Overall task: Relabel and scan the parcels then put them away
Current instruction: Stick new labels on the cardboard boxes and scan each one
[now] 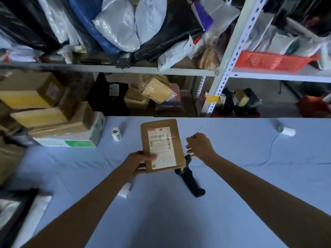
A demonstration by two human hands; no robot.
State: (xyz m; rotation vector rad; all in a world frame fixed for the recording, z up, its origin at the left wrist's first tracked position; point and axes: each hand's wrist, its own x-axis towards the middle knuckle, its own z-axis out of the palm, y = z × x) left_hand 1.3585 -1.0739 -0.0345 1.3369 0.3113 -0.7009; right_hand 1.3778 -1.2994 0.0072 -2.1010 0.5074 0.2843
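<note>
My left hand [141, 162] pinches the brown parcel [178, 149] by its near left corner, thumb on the white label [161, 147], holding it over the blue bench [232, 176]. My right hand [199, 146] hangs just beside the parcel's right edge, fingers loosely bent, holding nothing. The black scanner [190, 183] lies by the parcel's near corner, a label roll [116, 134] and stacked boxes [59, 126] sit farther left, and shelves [107, 68] stand beyond.

Matt brown cardboard parcel [162, 145] with a smooth paper label [161, 148] — soft blue cloth tabletop [232, 176].
</note>
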